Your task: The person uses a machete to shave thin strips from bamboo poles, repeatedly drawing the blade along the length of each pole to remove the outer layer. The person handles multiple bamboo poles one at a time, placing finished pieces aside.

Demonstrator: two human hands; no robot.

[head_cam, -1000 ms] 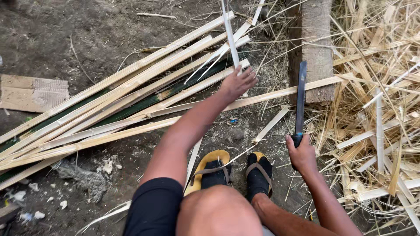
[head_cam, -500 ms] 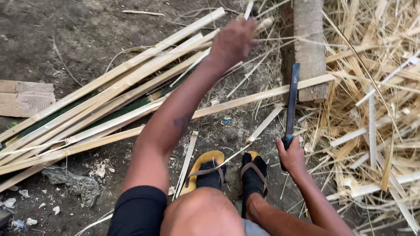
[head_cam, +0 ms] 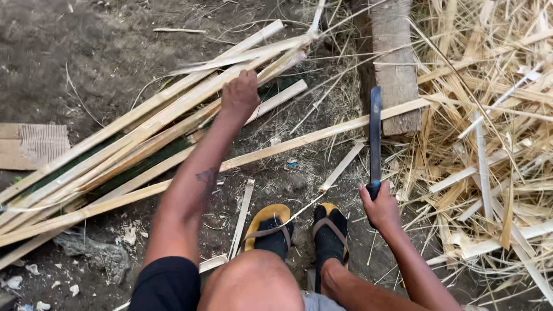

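Bare dirt ground [head_cam: 86,52] carries a slanting pile of split bamboo strips [head_cam: 132,144]. On it the left hand [head_cam: 239,95] presses, fingers curled over one strip; sharp edges could cut them. Further right, the right hand [head_cam: 380,208] clenches a machete [head_cam: 375,135], blade up, near sandalled feet [head_cam: 299,230] — a slip risks injury.

Bare dirt [head_cam: 86,63] lies open toward the ground's top-left corner, while stacked strips [head_cam: 132,150] bar the left edge, a wooden block [head_cam: 397,69] stands at top, and shavings [head_cam: 495,144] crowd the right edge.
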